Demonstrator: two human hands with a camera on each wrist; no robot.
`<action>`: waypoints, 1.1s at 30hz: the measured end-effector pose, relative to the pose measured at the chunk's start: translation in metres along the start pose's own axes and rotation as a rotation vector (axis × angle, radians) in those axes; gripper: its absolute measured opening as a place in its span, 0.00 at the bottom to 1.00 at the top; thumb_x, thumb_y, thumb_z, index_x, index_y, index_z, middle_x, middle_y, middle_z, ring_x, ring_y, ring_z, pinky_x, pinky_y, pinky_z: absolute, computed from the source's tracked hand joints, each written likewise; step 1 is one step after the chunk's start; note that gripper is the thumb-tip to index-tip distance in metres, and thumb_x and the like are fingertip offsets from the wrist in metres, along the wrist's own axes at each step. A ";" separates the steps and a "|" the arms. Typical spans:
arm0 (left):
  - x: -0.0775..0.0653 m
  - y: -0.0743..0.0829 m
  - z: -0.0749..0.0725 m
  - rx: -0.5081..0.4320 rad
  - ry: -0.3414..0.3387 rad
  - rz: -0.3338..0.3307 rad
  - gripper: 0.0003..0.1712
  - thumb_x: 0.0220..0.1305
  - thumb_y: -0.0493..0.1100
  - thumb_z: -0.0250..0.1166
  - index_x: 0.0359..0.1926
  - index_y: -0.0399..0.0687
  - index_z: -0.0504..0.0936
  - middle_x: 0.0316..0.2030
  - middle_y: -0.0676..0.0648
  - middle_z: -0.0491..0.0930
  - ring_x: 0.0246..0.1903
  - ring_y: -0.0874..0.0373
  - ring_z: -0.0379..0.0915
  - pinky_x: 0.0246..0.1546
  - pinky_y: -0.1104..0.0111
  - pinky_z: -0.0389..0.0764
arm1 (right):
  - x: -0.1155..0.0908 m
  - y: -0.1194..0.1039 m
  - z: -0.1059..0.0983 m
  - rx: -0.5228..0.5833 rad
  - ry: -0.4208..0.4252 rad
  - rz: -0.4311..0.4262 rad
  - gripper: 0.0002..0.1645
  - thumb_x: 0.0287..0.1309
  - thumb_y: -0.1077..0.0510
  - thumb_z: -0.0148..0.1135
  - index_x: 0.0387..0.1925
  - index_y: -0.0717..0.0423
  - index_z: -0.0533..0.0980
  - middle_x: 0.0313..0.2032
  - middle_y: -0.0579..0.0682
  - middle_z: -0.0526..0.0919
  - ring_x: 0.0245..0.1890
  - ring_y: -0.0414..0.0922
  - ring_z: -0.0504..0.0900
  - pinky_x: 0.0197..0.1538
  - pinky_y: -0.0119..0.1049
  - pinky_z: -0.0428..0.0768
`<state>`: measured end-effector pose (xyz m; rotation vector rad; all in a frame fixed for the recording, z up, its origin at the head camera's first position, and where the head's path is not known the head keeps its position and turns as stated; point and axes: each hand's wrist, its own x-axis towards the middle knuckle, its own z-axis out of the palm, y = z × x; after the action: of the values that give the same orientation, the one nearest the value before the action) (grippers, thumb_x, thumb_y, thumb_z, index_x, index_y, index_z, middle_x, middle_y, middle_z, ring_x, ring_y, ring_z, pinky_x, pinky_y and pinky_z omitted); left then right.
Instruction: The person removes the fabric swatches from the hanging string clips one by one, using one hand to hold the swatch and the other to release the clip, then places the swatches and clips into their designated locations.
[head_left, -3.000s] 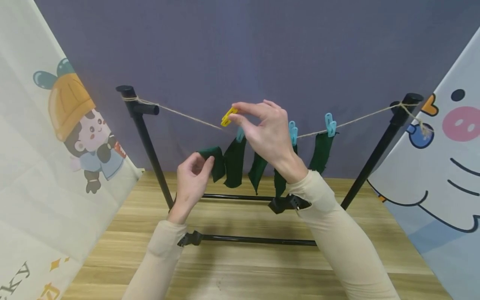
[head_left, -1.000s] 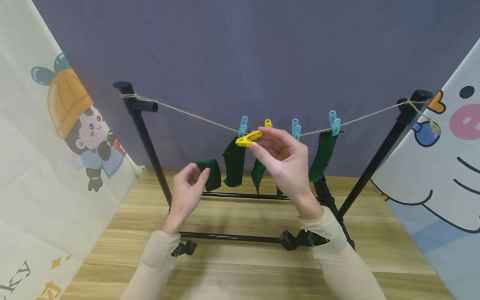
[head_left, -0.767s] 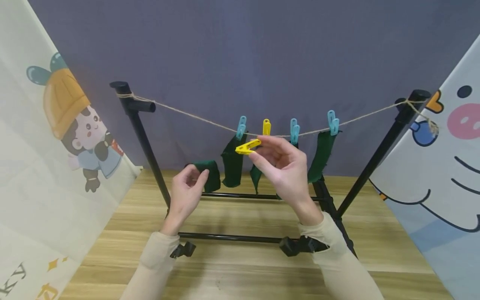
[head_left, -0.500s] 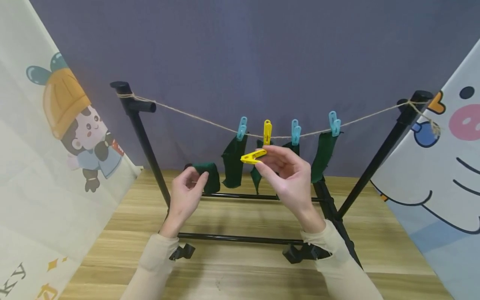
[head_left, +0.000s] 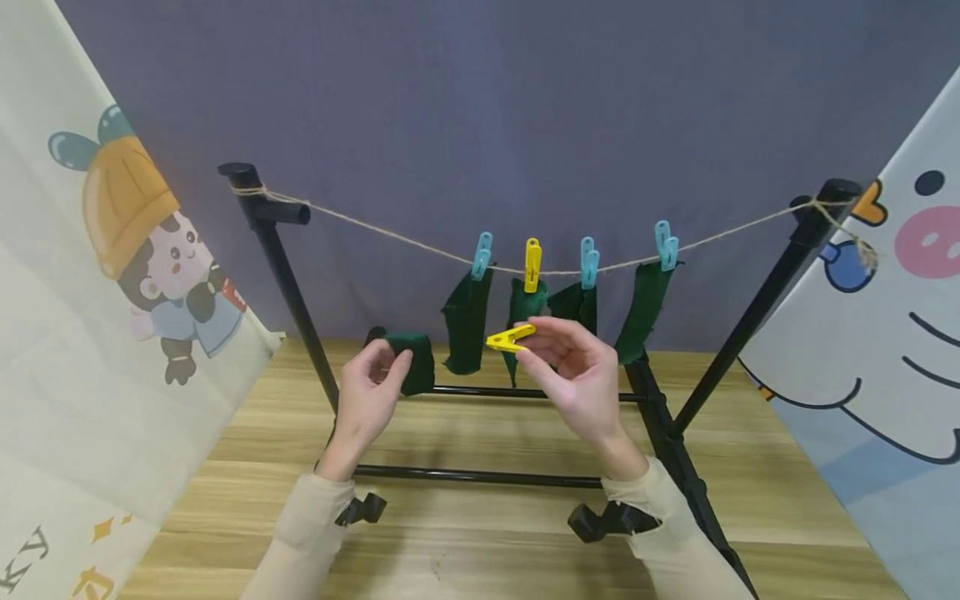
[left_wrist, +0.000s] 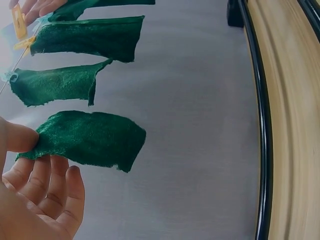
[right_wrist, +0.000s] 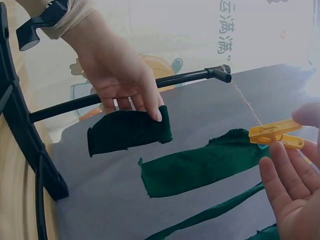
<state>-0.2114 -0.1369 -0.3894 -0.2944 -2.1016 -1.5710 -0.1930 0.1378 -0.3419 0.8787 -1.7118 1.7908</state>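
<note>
My left hand [head_left: 369, 396] pinches a small dark green cloth [left_wrist: 95, 137] between thumb and fingers, left of the hanging pieces and below the string. In my right hand [head_left: 577, 379], thumb and fingertips hold a yellow clothespin [head_left: 511, 338] by its handle end, its tip pointing left. Behind it, several green cloth strips hang from the twine line [head_left: 390, 234]. One strip [head_left: 467, 325] hangs nearest the left hand under a blue clothespin [head_left: 482, 256]. Another yellow clothespin [head_left: 532, 265] grips the strip directly behind the right hand, which partly hides that cloth.
Black posts, one on the left [head_left: 288, 283] and one on the right [head_left: 750, 317], carry the twine. A black crossbar [head_left: 480, 477] runs low over the wooden table [head_left: 465, 542]. A grey-purple backdrop [head_left: 480, 108] stands behind, with printed cartoon panels at both sides.
The right hand has come down and toward the person from the line with the yellow clothespin, uncovering the pegs behind. The left hand has dropped slightly, still pinching the green cloth.
</note>
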 end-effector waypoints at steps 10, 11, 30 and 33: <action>-0.004 -0.003 -0.001 0.017 -0.002 -0.011 0.12 0.76 0.40 0.66 0.34 0.39 0.80 0.33 0.41 0.82 0.34 0.64 0.78 0.35 0.75 0.78 | -0.010 0.005 -0.004 -0.027 -0.004 0.024 0.25 0.55 0.81 0.67 0.56 0.76 0.78 0.50 0.41 0.90 0.45 0.37 0.90 0.49 0.29 0.88; -0.004 -0.004 -0.001 0.018 -0.001 -0.011 0.12 0.77 0.41 0.66 0.34 0.39 0.80 0.33 0.41 0.82 0.34 0.65 0.78 0.35 0.75 0.78 | -0.011 0.005 -0.004 -0.029 -0.005 0.028 0.24 0.56 0.81 0.68 0.56 0.76 0.79 0.50 0.41 0.90 0.45 0.37 0.90 0.49 0.29 0.88; -0.018 -0.017 0.000 0.032 -0.050 -0.048 0.11 0.77 0.41 0.66 0.34 0.41 0.80 0.27 0.47 0.77 0.27 0.60 0.72 0.32 0.71 0.74 | -0.042 0.024 -0.024 -0.020 0.060 0.083 0.19 0.58 0.82 0.65 0.52 0.80 0.78 0.45 0.42 0.90 0.41 0.36 0.87 0.44 0.25 0.87; -0.020 -0.019 0.000 0.034 -0.055 -0.069 0.08 0.76 0.41 0.66 0.37 0.42 0.83 0.26 0.46 0.80 0.27 0.61 0.74 0.31 0.71 0.75 | -0.048 0.027 -0.027 -0.007 0.081 0.084 0.19 0.57 0.83 0.64 0.51 0.81 0.78 0.43 0.45 0.88 0.39 0.36 0.86 0.43 0.24 0.86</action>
<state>-0.2023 -0.1408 -0.4152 -0.2585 -2.2003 -1.5813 -0.1844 0.1658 -0.3959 0.7307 -1.7254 1.8479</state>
